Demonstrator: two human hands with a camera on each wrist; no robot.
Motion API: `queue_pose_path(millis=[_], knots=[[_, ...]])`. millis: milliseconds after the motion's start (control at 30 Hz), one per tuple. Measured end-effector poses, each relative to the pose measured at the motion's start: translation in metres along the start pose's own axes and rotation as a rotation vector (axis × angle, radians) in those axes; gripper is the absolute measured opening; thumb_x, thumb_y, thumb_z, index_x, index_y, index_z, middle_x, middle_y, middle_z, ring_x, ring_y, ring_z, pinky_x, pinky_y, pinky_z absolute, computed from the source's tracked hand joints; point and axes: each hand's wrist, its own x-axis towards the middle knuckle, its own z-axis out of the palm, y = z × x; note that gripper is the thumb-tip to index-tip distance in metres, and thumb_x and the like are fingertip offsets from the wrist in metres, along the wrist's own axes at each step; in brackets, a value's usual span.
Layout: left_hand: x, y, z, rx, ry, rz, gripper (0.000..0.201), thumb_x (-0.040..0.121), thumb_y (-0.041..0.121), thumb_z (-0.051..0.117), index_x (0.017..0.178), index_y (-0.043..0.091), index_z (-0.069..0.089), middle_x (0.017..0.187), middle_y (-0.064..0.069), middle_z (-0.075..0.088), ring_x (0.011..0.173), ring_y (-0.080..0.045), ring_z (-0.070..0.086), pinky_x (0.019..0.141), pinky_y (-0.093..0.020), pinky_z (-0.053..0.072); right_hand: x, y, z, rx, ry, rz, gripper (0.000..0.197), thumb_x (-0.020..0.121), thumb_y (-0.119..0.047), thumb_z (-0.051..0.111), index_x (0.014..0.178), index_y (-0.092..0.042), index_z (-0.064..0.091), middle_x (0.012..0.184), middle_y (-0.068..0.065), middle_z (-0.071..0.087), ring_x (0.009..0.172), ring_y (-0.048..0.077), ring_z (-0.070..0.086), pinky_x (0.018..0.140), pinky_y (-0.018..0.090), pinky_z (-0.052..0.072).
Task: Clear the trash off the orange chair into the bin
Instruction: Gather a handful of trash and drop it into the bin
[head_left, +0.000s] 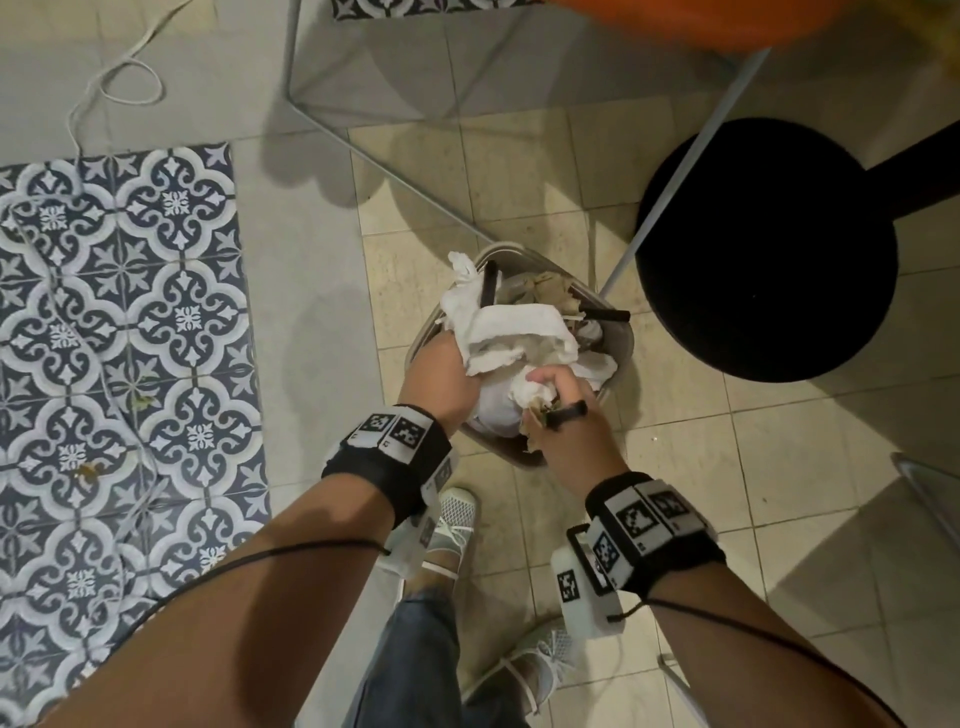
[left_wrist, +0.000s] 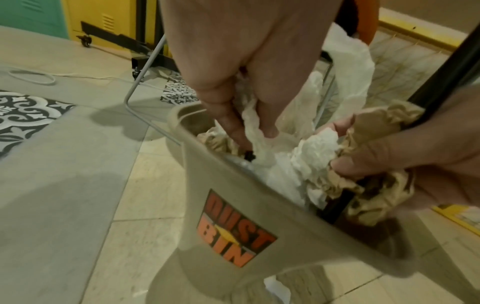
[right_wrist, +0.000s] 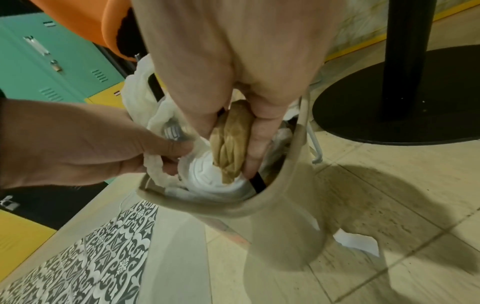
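A beige bin (head_left: 423, 332) marked "DUST BIN" (left_wrist: 233, 226) stands on the floor, heaped with trash. My left hand (head_left: 441, 374) grips a large white tissue (head_left: 519, 332) at the bin's left rim, fingers (left_wrist: 267, 127) dug into it. My right hand (head_left: 550, 400) grips crumpled brown paper (right_wrist: 231, 144) together with a black stick-like piece (head_left: 569, 410), held down inside the bin (right_wrist: 233, 209) over a white cup lid (right_wrist: 207, 176). The orange chair (head_left: 701, 15) shows only as an edge at the top right; its seat is out of view.
Grey metal chair legs (head_left: 675, 171) slant over the bin's far side. A black round table base (head_left: 769, 249) sits to the right. A white paper scrap (right_wrist: 355, 240) lies on the floor by the bin. My shoes (head_left: 452, 525) stand just behind it. A white cable (head_left: 104, 88) loops at far left.
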Motion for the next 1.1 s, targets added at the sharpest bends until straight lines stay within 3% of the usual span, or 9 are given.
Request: queue_pose_path(millis=[67,167,300,433,567,667,767,967,1100], knots=[[0.000,0.001,-0.001,-0.005,0.027,-0.027,0.026,0.091,0.018,0.051,0.113,0.008,0.062,0.111,-0.015,0.065,0.102,-0.032,0.060,0.074,-0.027,0.039,0.009,-0.004,-0.003,0.007,-0.005,0.056,0.032,0.087,-0.006,0.058,0.113,-0.025,0.054,0.120,0.004,0.050,0.097,0.018,0.055,0.061,0.009,0.048],[-0.003,0.010,-0.007,-0.059,0.102,0.004,0.031,0.088,0.018,0.056,0.118,0.008,0.058,0.114,-0.015,0.064,0.104,-0.032,0.059,0.075,-0.023,0.035,0.022,-0.016,-0.019,0.088,0.025,0.163,0.033,0.086,-0.007,0.060,0.115,-0.024,0.057,0.112,0.001,0.061,0.101,0.017,0.059,0.085,0.026,0.052],[-0.009,0.013,-0.008,-0.087,0.124,0.043,0.035,0.086,0.012,0.057,0.121,0.006,0.054,0.118,-0.017,0.060,0.107,-0.033,0.057,0.082,-0.032,0.044,0.024,-0.021,-0.024,0.114,-0.061,0.210,0.030,0.087,-0.007,0.060,0.112,-0.023,0.056,0.097,-0.005,0.060,0.087,0.011,0.058,0.074,0.021,0.046],[-0.007,-0.001,0.006,-0.020,0.008,0.013,0.039,0.086,0.019,0.059,0.124,0.012,0.051,0.119,-0.010,0.057,0.107,-0.026,0.056,0.080,-0.026,0.040,0.024,-0.008,-0.002,-0.046,-0.071,0.229,0.041,0.087,-0.011,0.063,0.125,-0.010,0.047,0.120,0.003,0.055,0.115,0.024,0.053,0.093,0.024,0.040],[0.007,-0.014,0.020,0.137,-0.107,-0.054,0.027,0.091,0.018,0.051,0.113,0.005,0.058,0.111,-0.014,0.063,0.102,-0.031,0.060,0.077,-0.030,0.041,0.030,0.004,0.016,-0.377,-0.175,0.169,0.044,0.093,-0.008,0.053,0.135,-0.006,0.040,0.143,0.011,0.041,0.133,0.025,0.040,0.111,0.029,0.030],[0.023,-0.015,0.026,0.257,-0.146,-0.121,0.027,0.091,0.015,0.052,0.113,0.003,0.060,0.114,-0.015,0.063,0.106,-0.032,0.059,0.083,-0.033,0.044,0.038,0.006,0.026,-0.491,-0.158,0.125,0.039,0.094,-0.011,0.046,0.133,-0.010,0.046,0.140,0.012,0.044,0.128,0.026,0.044,0.108,0.030,0.032],[0.034,-0.012,0.024,0.330,-0.188,-0.214,0.034,0.091,0.013,0.052,0.122,0.001,0.055,0.124,-0.017,0.058,0.114,-0.032,0.055,0.095,-0.035,0.044,0.038,0.009,0.027,-0.513,-0.178,0.057,0.045,0.089,-0.009,0.054,0.132,-0.020,0.049,0.141,0.012,0.038,0.122,0.029,0.049,0.104,0.032,0.036],[0.021,-0.002,0.010,0.290,-0.190,-0.208,0.032,0.089,0.017,0.054,0.117,0.003,0.057,0.118,-0.017,0.061,0.109,-0.033,0.057,0.085,-0.033,0.044,0.021,0.012,0.017,-0.407,-0.194,0.012,0.054,0.070,-0.027,0.070,0.121,-0.022,0.052,0.123,0.007,0.054,0.113,0.024,0.055,0.096,0.032,0.046],[0.007,0.004,-0.007,0.131,-0.110,-0.168,0.035,0.078,0.019,0.068,0.109,0.004,0.062,0.106,-0.012,0.065,0.098,-0.026,0.060,0.074,-0.029,0.042,0.002,0.008,0.005,-0.286,-0.097,-0.001,0.067,0.068,-0.035,0.077,0.125,-0.016,0.049,0.128,0.008,0.047,0.116,0.025,0.052,0.093,0.038,0.049]])
